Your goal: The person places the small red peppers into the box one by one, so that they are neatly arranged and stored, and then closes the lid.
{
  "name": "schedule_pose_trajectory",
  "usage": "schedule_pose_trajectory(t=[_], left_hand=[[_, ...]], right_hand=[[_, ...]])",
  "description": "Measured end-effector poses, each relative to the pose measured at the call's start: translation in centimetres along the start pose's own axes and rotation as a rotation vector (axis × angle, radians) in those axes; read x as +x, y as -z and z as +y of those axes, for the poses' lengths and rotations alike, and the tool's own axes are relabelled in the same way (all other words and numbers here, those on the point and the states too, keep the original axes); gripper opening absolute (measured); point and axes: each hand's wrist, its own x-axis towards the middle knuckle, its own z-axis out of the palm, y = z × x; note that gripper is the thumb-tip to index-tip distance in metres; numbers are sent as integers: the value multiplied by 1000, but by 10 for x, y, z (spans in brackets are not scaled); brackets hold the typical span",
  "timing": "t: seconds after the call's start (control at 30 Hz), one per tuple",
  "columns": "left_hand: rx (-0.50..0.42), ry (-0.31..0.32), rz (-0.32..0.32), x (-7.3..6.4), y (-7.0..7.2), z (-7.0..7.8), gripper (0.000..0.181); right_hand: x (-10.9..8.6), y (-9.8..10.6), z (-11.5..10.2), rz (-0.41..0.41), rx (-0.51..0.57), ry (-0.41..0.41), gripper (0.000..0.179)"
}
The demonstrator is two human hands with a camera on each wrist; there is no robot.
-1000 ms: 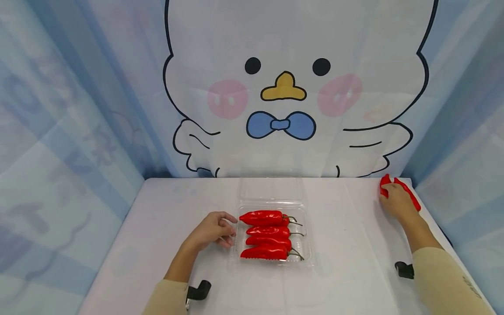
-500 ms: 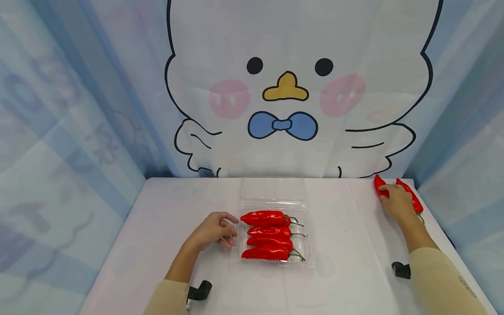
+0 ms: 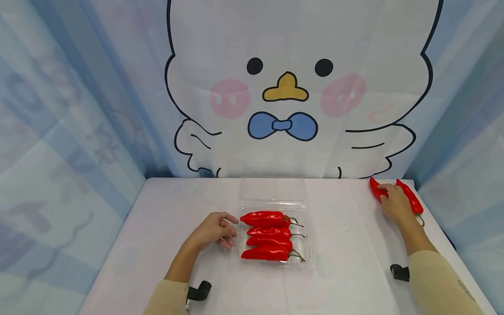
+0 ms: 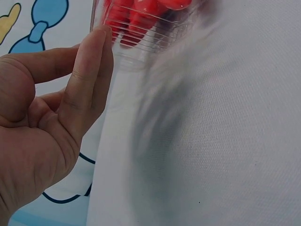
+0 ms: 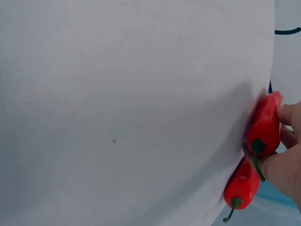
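In the head view my right hand (image 3: 397,204) grips a red chili pepper (image 3: 376,189) near the table's far right corner. The right wrist view shows thumb and fingers around this pepper (image 5: 267,122), its green stem hanging free. Beside it, partly behind the hand, lies a second red pepper (image 3: 410,197). My left hand (image 3: 212,229) is at the left side of a clear plastic clamshell box (image 3: 308,236), its fingers loosely bent; whether the fingertips touch the wall I cannot tell. Several red peppers (image 3: 264,252) lie side by side in the box, stems to the right.
The box's clear lid (image 3: 271,190) is folded back toward the rear curtain (image 3: 283,157). A white cloth covers the table (image 3: 346,245). Blue curtains stand close on both sides, the right one (image 3: 464,183) just past the second pepper.
My right hand has drawn its pepper a little to the left, away from the second pepper, whose stem now shows. My left hand and the box have stayed in place.
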Motion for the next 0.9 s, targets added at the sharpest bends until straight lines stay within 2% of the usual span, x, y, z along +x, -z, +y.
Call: schedule_pose_trajectory(t=[0.2,0.37,0.57,0.9], left_hand=[[-5,-6,-7,-1,0,0,30],[0,-2,1,-1,0,1,31],[1,1,-1,0,0,1,31],[-9,0,-8,-1,1,1,31]], right_hand=[[-1,-1,3,-3,61,-48,68],[-3,2,6,-42,75,-92,78],[-4,3,5,-104,4,-82,76],[-2,-1,4,-86,11,-78,75]])
